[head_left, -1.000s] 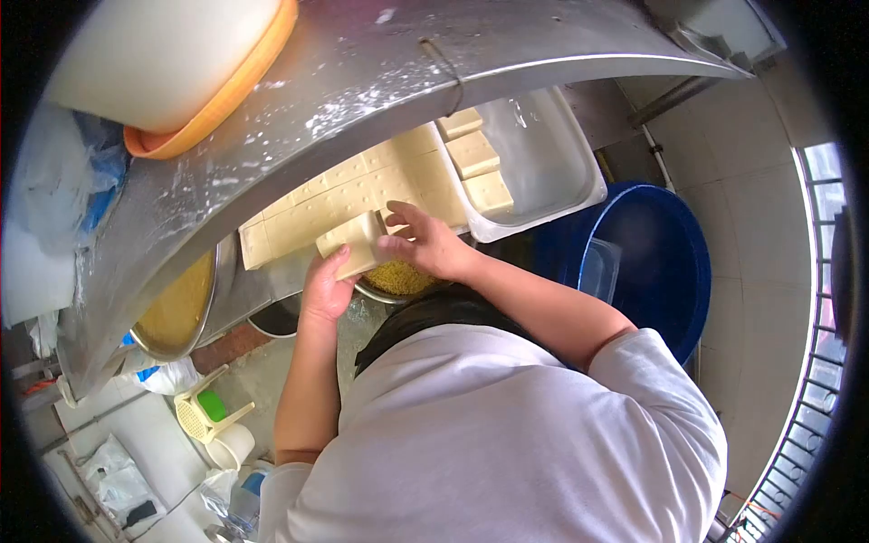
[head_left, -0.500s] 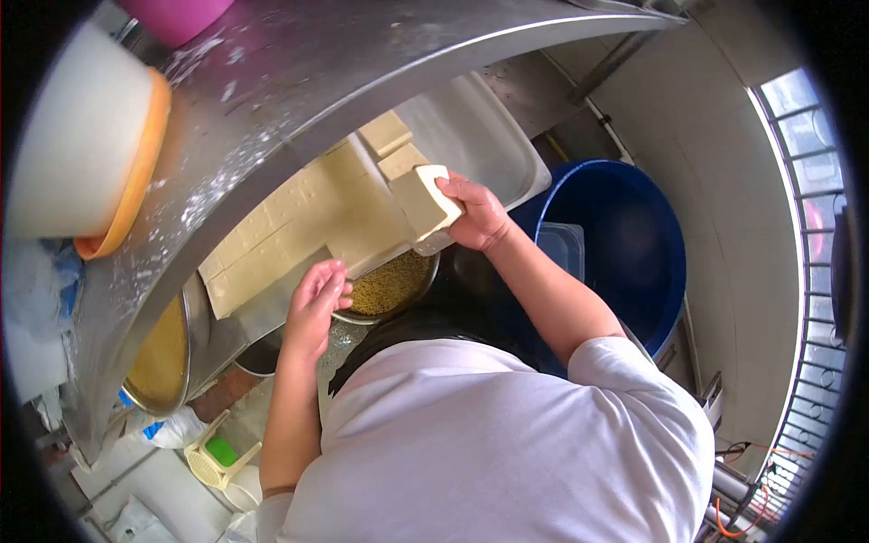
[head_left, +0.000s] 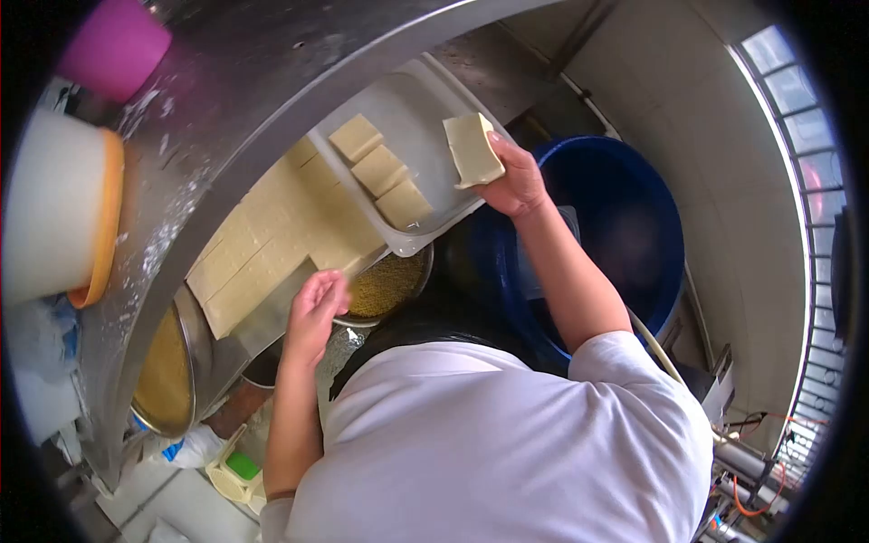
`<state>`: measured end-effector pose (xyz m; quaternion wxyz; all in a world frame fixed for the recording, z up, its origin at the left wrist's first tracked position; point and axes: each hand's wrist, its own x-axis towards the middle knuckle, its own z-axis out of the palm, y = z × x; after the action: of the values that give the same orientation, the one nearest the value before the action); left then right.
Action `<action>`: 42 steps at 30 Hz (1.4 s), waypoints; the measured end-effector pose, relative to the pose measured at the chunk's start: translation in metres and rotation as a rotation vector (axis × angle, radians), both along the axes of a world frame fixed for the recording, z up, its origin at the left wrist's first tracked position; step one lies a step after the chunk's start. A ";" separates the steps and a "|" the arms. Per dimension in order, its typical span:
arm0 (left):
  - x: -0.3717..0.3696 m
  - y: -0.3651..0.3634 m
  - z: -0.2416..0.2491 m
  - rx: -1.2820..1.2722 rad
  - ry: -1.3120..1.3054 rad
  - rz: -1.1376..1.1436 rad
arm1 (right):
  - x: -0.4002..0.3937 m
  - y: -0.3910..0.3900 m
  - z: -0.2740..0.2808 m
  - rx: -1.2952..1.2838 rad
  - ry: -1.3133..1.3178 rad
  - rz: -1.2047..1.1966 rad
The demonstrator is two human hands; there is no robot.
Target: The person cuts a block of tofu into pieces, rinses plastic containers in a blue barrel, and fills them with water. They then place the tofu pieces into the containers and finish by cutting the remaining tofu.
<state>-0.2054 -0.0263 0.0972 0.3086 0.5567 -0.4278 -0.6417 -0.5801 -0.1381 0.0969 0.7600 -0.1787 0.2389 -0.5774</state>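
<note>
Tofu block (head_left: 472, 150), pale and smooth-sided, is in the right hand (head_left: 514, 179), above the near right part of a pale rectangular tray (head_left: 433, 109). The hand grips the block from its right side, the thumb laid over its upper edge; the other fingers are mostly hidden behind it. The block is tilted, with one broad face towards the camera.

Three more cut blocks (head_left: 379, 170) sit in a slanting row along the left side of the tray, close together and apart from the held one. To the left of the tray lies a large tofu slab (head_left: 272, 231), marked by straight cut lines, with a notch in its near edge.

The left hand (head_left: 315, 312) holds nothing visible, its fingers loosely curled and the thumb close to them. It is just beside the notched edge of the slab and a round metal bowl (head_left: 387, 282) of small yellow grains; whether it touches either cannot be told.

To the right of the tray stands a large blue barrel (head_left: 665, 262), a clear plastic container (head_left: 534, 271) partly hidden behind the right forearm. A pink container (head_left: 116, 47) and a white bucket (head_left: 50, 204) with an orange rim are on the metal table (head_left: 240, 77) at far left.
</note>
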 end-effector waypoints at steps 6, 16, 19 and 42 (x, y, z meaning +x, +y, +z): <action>-0.016 -0.005 0.014 -0.068 0.039 -0.046 | 0.060 -0.009 0.012 -0.013 0.080 0.163; 0.051 -0.045 0.016 -0.027 0.244 0.474 | 0.279 -0.033 -0.019 0.001 0.495 0.304; 0.093 -0.061 -0.009 0.033 0.240 0.506 | 0.313 -0.044 -0.019 -0.044 0.542 0.383; 0.158 0.090 -0.059 0.233 0.046 0.276 | 0.050 0.029 0.017 -0.163 1.686 -0.474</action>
<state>-0.0476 0.0641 0.0385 0.3367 0.6274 -0.2631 -0.6510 -0.5297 -0.1090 0.1141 0.1754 -0.5449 0.7094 -0.4112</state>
